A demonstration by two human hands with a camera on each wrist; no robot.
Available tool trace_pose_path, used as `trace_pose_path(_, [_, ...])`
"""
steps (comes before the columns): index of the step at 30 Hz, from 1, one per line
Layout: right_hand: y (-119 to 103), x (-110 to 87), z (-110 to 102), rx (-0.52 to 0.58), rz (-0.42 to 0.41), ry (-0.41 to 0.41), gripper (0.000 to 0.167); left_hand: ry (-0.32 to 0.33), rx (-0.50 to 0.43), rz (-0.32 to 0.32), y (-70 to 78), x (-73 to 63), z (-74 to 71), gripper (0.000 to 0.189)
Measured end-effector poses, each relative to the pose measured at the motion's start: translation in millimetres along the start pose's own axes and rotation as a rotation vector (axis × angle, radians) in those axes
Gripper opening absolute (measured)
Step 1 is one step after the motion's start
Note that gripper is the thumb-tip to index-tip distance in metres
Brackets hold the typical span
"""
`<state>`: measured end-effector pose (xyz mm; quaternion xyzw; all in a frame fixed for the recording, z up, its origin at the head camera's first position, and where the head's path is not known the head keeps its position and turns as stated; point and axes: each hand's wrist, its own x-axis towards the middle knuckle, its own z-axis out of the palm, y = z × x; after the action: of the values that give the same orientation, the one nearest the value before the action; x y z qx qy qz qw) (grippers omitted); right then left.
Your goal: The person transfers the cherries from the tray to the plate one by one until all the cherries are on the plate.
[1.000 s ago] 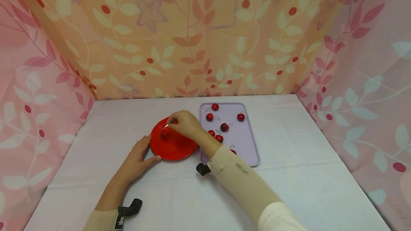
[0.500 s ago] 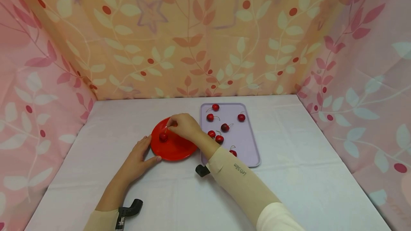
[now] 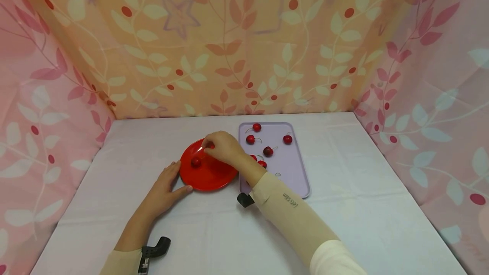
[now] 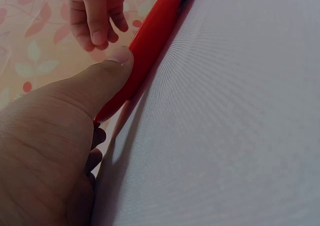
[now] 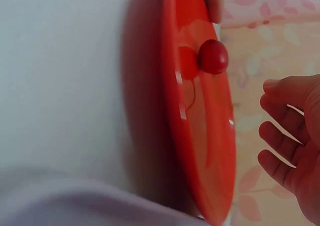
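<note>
On the red plate (image 3: 209,179) sits a single cherry (image 3: 196,162), its stem lying beside it in the right wrist view. My right hand (image 3: 221,147) hovers over the plate's right half, apart from the cherry. Its fingers (image 5: 285,118) are loosely bent with nothing between them, and the thumb tip is near the index finger. At the plate's left edge, my left hand (image 3: 164,186) touches the rim with outstretched fingers and thumb (image 4: 112,68). The lilac tray (image 3: 290,177) to the right bears several stemmed cherries (image 3: 268,151), one mostly hidden behind my right forearm.
A white cloth (image 3: 206,232) covers the table. Patterned curtains (image 3: 237,54) stand behind it and along both sides. Each wrist carries a black camera mount (image 3: 158,247), and my right forearm crosses over the tray's near-left corner.
My right hand let go of the cherry's stem and drew slightly up and right. The cherry stays on the plate. My left hand has kept its place at the rim.
</note>
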<state>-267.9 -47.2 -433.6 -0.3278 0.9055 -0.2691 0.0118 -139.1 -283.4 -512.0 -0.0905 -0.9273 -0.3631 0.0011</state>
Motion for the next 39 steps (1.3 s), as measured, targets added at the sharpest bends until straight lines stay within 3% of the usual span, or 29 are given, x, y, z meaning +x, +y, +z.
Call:
trace_pose_path(7, [0, -3.6, -20, -0.047, -0.036, 0.02, 0.012, 0.0, 0.005, 0.002, 1.9, -0.2, -0.4, 0.098])
trace_pose_path(16, [1, -14.7, -50, -0.027, -0.022, 0.03, 0.016, 0.002, 0.002, -0.014, 1.4, -0.8, 0.6, 0.098])
trace_pose_path(27, [23, -31.2, -76, -0.011, 0.005, 0.089, 0.015, -0.007, 0.008, -0.031, 1.6, -1.8, 0.9, 0.1])
trace_pose_path(32, [36, -37.7, -86, 0.05, -0.015, 0.139, 0.013, -0.006, 0.012, -0.035, 1.5, -1.8, 0.8, 0.1])
trace_pose_path(39, [54, -45.9, -97, 0.062, 0.046, 0.149, 0.015, -0.007, 0.008, -0.041, 3.4, -2.9, 1.1, 0.101])
